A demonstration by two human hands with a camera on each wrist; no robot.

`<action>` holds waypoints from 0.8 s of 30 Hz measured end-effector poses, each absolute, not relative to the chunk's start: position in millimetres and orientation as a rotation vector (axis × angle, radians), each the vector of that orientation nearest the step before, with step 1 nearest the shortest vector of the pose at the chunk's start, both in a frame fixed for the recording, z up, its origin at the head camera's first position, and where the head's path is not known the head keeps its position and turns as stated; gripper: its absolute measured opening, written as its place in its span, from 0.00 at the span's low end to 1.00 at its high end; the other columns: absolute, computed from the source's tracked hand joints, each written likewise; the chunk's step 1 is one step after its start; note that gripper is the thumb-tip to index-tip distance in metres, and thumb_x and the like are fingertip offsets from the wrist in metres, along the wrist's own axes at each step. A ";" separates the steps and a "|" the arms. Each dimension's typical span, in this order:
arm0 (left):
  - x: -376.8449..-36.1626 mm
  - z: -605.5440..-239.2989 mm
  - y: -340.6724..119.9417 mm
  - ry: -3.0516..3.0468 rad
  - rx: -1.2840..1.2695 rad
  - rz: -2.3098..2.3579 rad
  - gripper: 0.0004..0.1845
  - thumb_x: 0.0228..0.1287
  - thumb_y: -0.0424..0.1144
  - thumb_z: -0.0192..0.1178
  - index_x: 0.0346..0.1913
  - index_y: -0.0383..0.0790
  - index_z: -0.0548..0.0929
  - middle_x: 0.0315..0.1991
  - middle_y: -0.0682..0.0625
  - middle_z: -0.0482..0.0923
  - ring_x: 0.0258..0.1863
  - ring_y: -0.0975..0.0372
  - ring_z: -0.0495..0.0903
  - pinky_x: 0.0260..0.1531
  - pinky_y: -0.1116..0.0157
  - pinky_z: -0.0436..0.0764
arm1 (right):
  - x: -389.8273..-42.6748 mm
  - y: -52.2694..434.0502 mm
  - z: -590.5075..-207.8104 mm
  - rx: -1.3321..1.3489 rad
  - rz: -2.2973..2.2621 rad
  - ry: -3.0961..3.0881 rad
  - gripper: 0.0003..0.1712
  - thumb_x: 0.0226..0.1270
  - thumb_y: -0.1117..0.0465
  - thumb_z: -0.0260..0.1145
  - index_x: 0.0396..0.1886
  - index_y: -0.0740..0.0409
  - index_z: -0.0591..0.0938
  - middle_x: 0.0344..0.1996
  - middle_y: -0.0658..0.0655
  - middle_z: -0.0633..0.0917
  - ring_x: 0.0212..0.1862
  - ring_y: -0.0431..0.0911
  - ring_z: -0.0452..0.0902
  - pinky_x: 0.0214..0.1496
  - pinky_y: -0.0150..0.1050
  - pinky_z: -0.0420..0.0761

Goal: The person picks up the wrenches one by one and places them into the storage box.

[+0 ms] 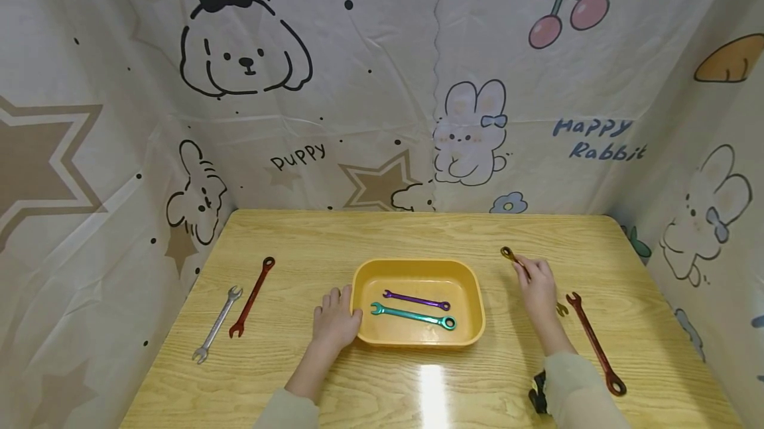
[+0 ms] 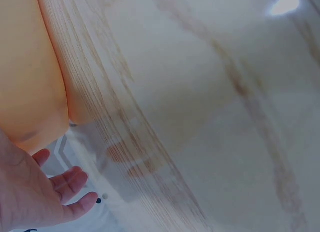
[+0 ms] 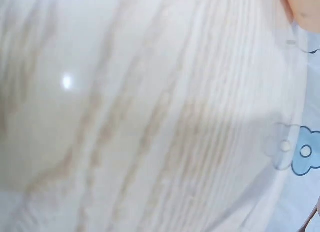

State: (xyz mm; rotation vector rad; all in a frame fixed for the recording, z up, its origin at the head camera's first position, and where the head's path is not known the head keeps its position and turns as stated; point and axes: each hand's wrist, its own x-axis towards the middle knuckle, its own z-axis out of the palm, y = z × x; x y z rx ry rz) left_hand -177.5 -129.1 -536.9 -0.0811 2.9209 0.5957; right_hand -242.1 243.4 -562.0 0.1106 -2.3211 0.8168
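My right hand (image 1: 539,283) pinches a gold combination wrench (image 1: 514,258) to the right of the yellow tray (image 1: 418,337). The wrench's ring end points to the far left, and its jaw end shows behind the wrist; the middle is hidden by the hand. At the tray's left side, my left hand (image 1: 336,318) rests against the rim with fingers loosely extended. The left wrist view shows that hand (image 2: 35,192) beside the tray wall (image 2: 30,67). Inside the tray lie a small purple wrench (image 1: 416,300) and a larger teal wrench (image 1: 412,314).
On the left of the wooden table (image 1: 298,237) lie a silver open-end wrench (image 1: 216,326) and a red wrench (image 1: 253,296). Another red wrench (image 1: 591,336) lies right of my right forearm. A patterned cloth (image 1: 370,51) hangs behind and on both sides.
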 end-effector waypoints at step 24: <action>-177.1 -536.2 -128.8 2.927 -0.074 0.580 0.29 0.64 0.47 0.47 0.65 0.39 0.59 0.57 0.38 0.61 0.55 0.48 0.60 0.50 0.47 0.62 | -249.2 212.0 -537.3 0.302 0.861 -2.222 0.10 0.52 0.70 0.68 0.36 0.64 0.84 0.28 0.60 0.75 0.28 0.48 0.70 0.30 0.24 0.64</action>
